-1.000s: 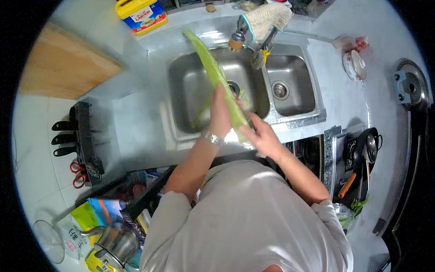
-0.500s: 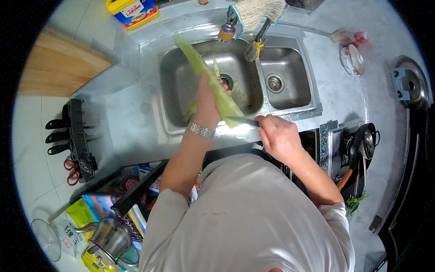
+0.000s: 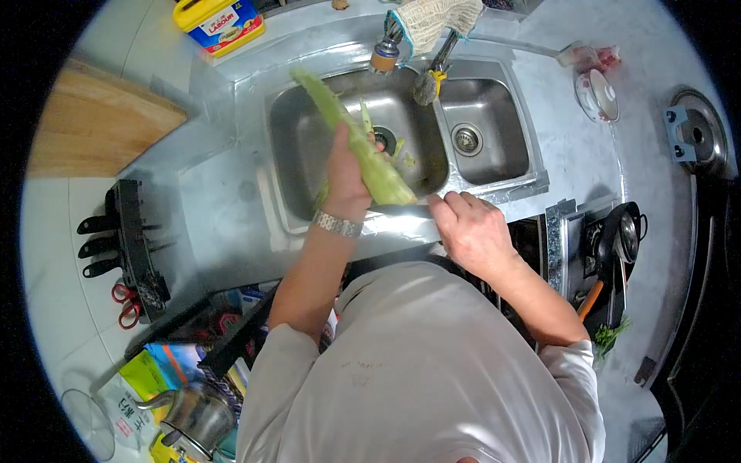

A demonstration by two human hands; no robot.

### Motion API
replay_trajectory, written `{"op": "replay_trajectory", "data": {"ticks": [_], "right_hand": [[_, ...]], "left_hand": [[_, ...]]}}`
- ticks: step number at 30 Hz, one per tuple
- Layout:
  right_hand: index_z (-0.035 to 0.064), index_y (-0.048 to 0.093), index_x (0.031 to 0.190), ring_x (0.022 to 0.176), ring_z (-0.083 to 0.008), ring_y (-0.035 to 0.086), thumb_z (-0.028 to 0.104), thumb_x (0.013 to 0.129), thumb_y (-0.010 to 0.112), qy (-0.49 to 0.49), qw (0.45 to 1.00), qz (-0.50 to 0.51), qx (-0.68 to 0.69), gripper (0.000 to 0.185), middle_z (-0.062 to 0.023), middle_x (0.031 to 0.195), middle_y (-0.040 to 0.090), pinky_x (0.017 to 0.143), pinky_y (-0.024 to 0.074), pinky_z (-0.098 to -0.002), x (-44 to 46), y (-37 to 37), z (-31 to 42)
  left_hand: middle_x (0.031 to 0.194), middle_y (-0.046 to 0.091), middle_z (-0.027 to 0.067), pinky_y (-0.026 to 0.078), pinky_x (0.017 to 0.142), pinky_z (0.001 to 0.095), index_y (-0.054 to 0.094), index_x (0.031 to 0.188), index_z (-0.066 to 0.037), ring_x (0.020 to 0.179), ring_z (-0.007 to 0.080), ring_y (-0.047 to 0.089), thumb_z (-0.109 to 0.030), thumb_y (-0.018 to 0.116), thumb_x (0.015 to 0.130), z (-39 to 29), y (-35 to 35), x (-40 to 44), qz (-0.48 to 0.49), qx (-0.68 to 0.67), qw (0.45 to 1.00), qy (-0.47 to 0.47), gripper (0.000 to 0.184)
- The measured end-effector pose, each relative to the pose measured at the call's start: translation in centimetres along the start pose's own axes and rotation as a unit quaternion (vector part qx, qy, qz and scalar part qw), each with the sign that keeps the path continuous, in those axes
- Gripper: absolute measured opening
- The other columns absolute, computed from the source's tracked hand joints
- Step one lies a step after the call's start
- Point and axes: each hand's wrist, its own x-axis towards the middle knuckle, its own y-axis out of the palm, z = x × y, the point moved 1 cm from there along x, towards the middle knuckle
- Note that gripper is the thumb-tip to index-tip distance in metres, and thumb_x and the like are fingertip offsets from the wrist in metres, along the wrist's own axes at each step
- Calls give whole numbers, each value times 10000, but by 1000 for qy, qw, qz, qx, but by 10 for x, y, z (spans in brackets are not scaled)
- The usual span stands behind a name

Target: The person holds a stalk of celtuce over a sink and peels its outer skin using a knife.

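Note:
My left hand (image 3: 349, 170) is wrapped round a long, pale green celtuce stem (image 3: 376, 170). The stem slants over the large sink basin (image 3: 293, 166), its narrow end up and to the left, its thick cut end towards me. At that thick end, my right hand (image 3: 472, 228) is closed on a knife (image 3: 423, 202); its handle is mostly hidden by the fingers and little of the blade shows. Strips of green peel (image 3: 367, 117) lie in the basin around the drain (image 3: 384, 140).
A smaller basin (image 3: 494, 158) adjoins on the right, with a faucet (image 3: 384, 55) and a cloth glove (image 3: 432, 23) behind. A knife rack (image 3: 139, 239) and wooden board (image 3: 100, 119) stand left. A lidded pot (image 3: 597, 96) and a pan (image 3: 617, 239) are at right.
The thick end of the celtuce stem has shifted slightly right and up, and the stem shows a different side. My right hand has moved slightly left, and less of the knife shows.

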Motion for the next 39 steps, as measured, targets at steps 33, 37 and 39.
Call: {"op": "replay_trajectory", "data": {"ticks": [33, 37, 39], "right_hand": [[19, 513, 934, 689, -334, 667, 40, 777, 620, 45, 988, 10, 145, 191, -167, 758, 635, 594, 543, -424, 29, 44, 1], [10, 515, 957, 701, -355, 664, 46, 793, 626, 80, 979, 21, 188, 201, -182, 755, 645, 611, 543, -439, 26, 48, 4], [12, 517, 952, 699, -344, 665, 43, 789, 619, 75, 980, 16, 183, 194, -172, 755, 640, 607, 544, -432, 27, 51, 5]], "left_hand": [[749, 561, 55, 526, 585, 316, 541, 926, -68, 637, 177, 586, -487, 539, 968, -1, -4, 3, -14, 3, 1000, 1, 421], [738, 544, 50, 522, 574, 318, 537, 936, -73, 631, 176, 583, -501, 560, 953, 1, 0, -2, -5, -6, 1000, -15, 429], [744, 539, 51, 519, 569, 324, 532, 947, -75, 631, 177, 583, -516, 563, 946, -1, 4, -4, -39, -1, 999, -8, 442]]}}
